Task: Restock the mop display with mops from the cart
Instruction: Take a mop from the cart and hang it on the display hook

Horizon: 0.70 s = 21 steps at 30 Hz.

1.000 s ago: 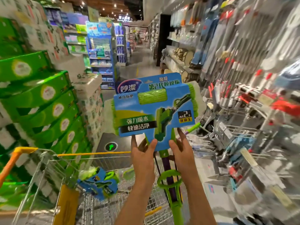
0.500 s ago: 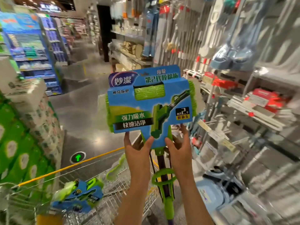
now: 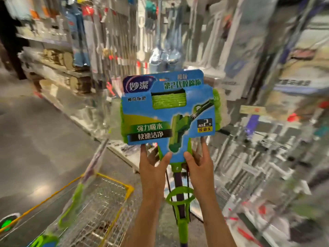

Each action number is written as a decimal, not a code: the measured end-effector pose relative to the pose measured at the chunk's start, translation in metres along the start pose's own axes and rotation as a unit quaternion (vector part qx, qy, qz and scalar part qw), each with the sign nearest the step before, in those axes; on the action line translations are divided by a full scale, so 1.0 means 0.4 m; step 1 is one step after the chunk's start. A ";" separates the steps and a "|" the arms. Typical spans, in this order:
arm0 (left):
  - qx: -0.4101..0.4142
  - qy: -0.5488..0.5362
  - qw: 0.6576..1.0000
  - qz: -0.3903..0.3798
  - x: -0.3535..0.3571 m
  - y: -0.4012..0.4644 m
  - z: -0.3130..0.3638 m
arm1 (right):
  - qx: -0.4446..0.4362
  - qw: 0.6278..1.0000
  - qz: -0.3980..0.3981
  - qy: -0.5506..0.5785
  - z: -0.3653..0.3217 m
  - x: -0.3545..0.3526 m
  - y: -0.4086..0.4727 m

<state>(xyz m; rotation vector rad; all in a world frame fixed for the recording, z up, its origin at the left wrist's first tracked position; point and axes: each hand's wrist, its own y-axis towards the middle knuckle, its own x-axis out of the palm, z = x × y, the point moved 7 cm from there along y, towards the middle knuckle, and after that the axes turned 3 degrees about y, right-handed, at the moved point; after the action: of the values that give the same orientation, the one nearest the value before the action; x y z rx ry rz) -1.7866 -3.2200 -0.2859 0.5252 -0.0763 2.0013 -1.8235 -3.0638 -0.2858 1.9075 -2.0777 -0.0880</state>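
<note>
Both hands up on the mop (image 3: 169, 111), head end raised, handle hanging down between the forearms. Left hand (image 3: 153, 164) holds the lower left of the blue card sleeve, thumb on the front, fingers behind; right hand (image 3: 199, 163) mirrors it on the lower right, so both grips are closed on the packaging, not the pole. Below and left of the mop: the cart (image 3: 99, 198), wire basket with yellow rim, with at least one more green-handled mop (image 3: 76, 202) leaning in it and a blue-green packaged head at its near corner. Beyond the mop: the display (image 3: 135, 41), a wall of hanging poles and long-handled tools, heavily blurred, so I can't pick out a free hook or slot. Floor and lower shelves run off to the left of the mop. Step, as I read it: mop is out of the cart and being carried to the display, not yet hung. Next move needs a free spot among the hanging poles, head kept upright, and probably a regrip onto the pole, since the card sleeve is a weak place to hold while hooking it on. Watch the handle end, which could snag the cart rim.
</note>
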 end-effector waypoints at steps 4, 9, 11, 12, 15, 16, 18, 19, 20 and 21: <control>-0.029 -0.019 0.998 -0.050 0.153 -0.060 -0.052 | -0.025 0.999 0.044 -0.008 -0.047 -0.173 -0.004; -0.037 -0.004 0.992 -0.117 0.353 -0.175 -0.102 | -0.032 0.994 0.105 -0.028 -0.116 -0.411 -0.031; -0.046 -0.015 0.989 -0.137 0.438 -0.226 -0.120 | -0.040 0.990 0.133 -0.037 -0.145 -0.513 -0.045; -0.048 -0.017 0.987 -0.150 0.481 -0.252 -0.129 | -0.041 0.988 0.144 -0.039 -0.158 -0.563 -0.049; -0.062 -0.027 0.982 -0.178 0.603 -0.326 -0.165 | -0.036 0.983 0.179 -0.037 -0.189 -0.711 -0.060; -0.069 -0.031 0.979 -0.189 0.642 -0.351 -0.177 | -0.033 0.980 0.194 -0.029 -0.200 -0.760 -0.064; -0.087 -0.032 0.975 -0.200 0.712 -0.403 -0.200 | -0.028 0.976 0.217 -0.011 -0.224 -0.852 -0.074; -0.093 -0.031 0.975 -0.201 0.746 -0.427 -0.210 | -0.029 0.974 0.225 -0.006 -0.236 -0.895 -0.081; -0.095 -0.033 0.974 -0.204 0.780 -0.450 -0.218 | -0.029 0.972 0.234 -0.006 -0.250 -0.934 -0.087; -0.097 -0.032 0.973 -0.207 0.815 -0.472 -0.225 | -0.029 0.969 0.243 -0.011 -0.262 -0.973 -0.094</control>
<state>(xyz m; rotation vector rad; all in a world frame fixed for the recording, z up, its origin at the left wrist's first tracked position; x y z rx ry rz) -1.7786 -2.8331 -0.2707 0.4387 -0.1844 1.5503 -1.7360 -2.6690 -0.2702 1.3196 -2.4617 -0.0559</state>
